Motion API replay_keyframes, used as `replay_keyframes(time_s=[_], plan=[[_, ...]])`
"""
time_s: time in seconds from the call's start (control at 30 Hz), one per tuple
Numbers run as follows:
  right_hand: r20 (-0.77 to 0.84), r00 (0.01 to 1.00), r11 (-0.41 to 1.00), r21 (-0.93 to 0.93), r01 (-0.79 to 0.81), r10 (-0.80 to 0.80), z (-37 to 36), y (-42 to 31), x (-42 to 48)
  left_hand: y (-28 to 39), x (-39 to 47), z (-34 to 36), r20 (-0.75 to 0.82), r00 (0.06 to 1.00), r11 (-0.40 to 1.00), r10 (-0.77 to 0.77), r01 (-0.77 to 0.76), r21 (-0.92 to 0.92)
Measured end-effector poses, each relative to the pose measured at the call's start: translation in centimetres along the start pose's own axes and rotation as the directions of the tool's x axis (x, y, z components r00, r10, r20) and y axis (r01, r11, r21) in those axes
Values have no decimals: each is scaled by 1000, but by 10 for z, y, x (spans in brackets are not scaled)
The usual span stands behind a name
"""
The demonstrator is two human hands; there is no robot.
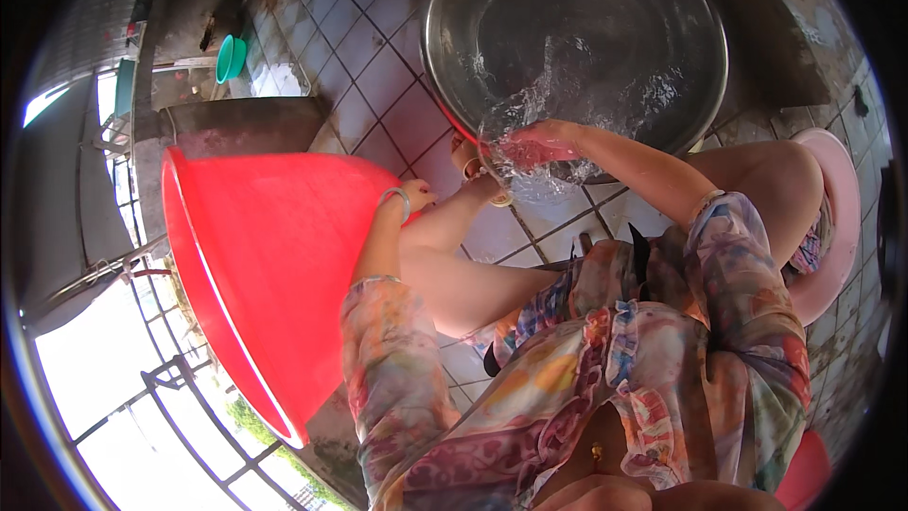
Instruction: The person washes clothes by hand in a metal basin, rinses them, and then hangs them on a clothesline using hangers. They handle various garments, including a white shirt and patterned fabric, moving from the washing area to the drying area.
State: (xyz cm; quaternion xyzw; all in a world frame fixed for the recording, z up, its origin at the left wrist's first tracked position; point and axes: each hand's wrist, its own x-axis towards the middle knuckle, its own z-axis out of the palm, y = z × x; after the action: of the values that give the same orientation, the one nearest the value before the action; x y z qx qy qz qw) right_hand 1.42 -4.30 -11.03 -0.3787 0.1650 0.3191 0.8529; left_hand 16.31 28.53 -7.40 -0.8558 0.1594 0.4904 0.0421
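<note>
A large round metal basin (567, 21) lies in front of me at the top of the head view, with clear water splashing inside and over its near rim. My right hand (543, 144) is in the splashing water at that near rim, partly blurred; whether it grips anything is unclear. To the left, a big red plastic tub (277, 248) is tipped on its side, its wide opening facing left. My left hand (418, 194), below a bracelet, rests against the tub's narrow end with fingers curled; the hold itself is partly hidden.
A pink basin (837, 156) holding patterned cloth stands at my right, beside my knee. A green basin (230, 59) is at the upper left near a low concrete ledge (241, 121). Wet floor tiles (355, 64) lie around; a metal-barred opening (177, 397) is at the lower left.
</note>
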Motion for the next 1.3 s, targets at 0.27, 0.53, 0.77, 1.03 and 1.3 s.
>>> replay_keyframes(time_s=[0.27,0.53,0.77,1.03,1.3], plan=[[-810,266,846,-531,49,-523,-192,-49,-47,-3,1,9,99,995,998,-2,-4,63],[-533,841,961,176,214,-90,-206,19,-29,53,-1,-13,-41,998,996,41,-37,79],[215,971,890,456,-6,-103,6,-18,11,130,32,-28,-94,949,948,302,-288,138],[-553,826,969,123,212,-110,-100,-13,-39,146,141,-1,-202,979,328,29,-200,-923],[-981,21,775,-141,616,-195,-242,-43,-191,190,223,53,-300,832,335,-467,-147,-931]])
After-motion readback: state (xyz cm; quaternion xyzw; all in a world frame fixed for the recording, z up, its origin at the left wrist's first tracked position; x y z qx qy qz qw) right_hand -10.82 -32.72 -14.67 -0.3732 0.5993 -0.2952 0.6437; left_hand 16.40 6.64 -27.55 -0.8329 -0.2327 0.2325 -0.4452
